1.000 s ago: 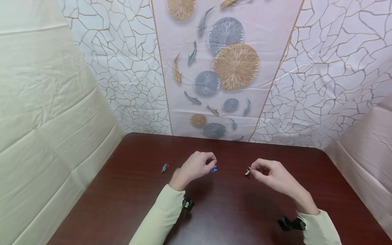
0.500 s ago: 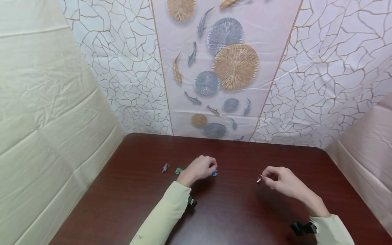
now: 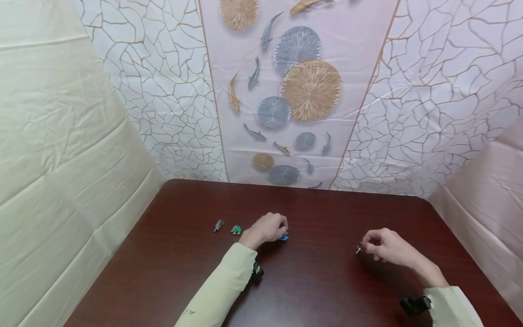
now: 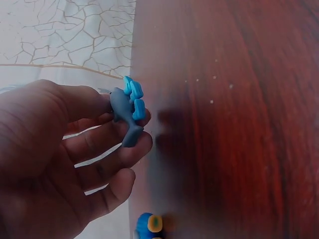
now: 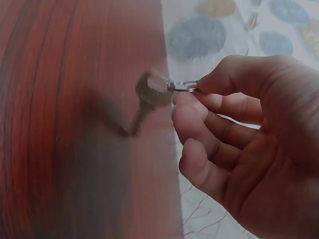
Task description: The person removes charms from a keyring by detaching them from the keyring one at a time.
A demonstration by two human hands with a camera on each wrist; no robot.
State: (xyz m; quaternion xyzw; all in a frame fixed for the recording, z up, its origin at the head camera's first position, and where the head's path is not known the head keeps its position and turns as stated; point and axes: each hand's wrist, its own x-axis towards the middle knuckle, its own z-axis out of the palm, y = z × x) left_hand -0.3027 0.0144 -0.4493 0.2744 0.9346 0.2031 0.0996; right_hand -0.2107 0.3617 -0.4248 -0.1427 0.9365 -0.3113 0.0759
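My left hand [image 3: 267, 227] pinches a small grey dolphin-like figurine [image 4: 121, 105] with light-blue pieces on its side, between thumb and fingers, low over the table. Its other fingers are loosely bent in the left wrist view. Well to the right, my right hand [image 3: 390, 247] pinches a thin metal ring [image 5: 185, 90] between thumb and forefinger. From that ring hangs a key [image 5: 144, 97], somewhat blurred, with its shadow on the tabletop.
A small green figurine [image 3: 236, 230] and a grey figurine [image 3: 218, 225] lie on the dark red-brown table [image 3: 171, 272], left of my left hand. Part of a blue and orange object [image 4: 148, 226] shows at the bottom of the left wrist view. Patterned cloth [image 3: 180, 91] hangs behind the table.
My right hand has moved right and nearer to me, carrying the key. My left hand has come slightly nearer and lower with the dolphin-like figurine, uncovering the green figurine.
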